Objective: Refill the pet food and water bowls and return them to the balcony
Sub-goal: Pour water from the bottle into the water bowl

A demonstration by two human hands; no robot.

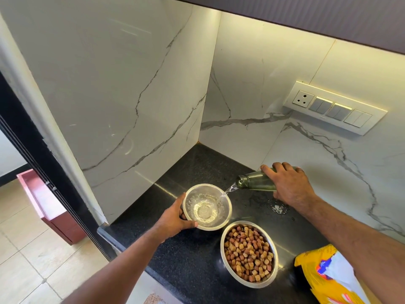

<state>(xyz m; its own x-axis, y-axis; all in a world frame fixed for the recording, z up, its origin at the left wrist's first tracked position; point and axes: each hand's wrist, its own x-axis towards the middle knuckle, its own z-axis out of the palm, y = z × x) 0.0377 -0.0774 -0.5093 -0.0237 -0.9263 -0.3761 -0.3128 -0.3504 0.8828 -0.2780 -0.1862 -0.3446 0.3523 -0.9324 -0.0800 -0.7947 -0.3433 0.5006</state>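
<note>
walls: white veined marble point(135, 84) | counter: black granite point(197, 167) | floor: beige tiles point(26, 266) | switch panel point(333, 108)

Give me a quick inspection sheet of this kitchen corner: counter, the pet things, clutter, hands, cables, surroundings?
Surface: black counter, small spill near the right hand.
Job's things: water bowl being filled from green bottle; food bowl full of kibble.
Clutter: yellow bag, open.
Hands: left hand holds the water bowl's rim; right hand tilts the bottle.
Cables: nothing seen.
Surroundings: marble walls, switch panel, tiled floor.
</note>
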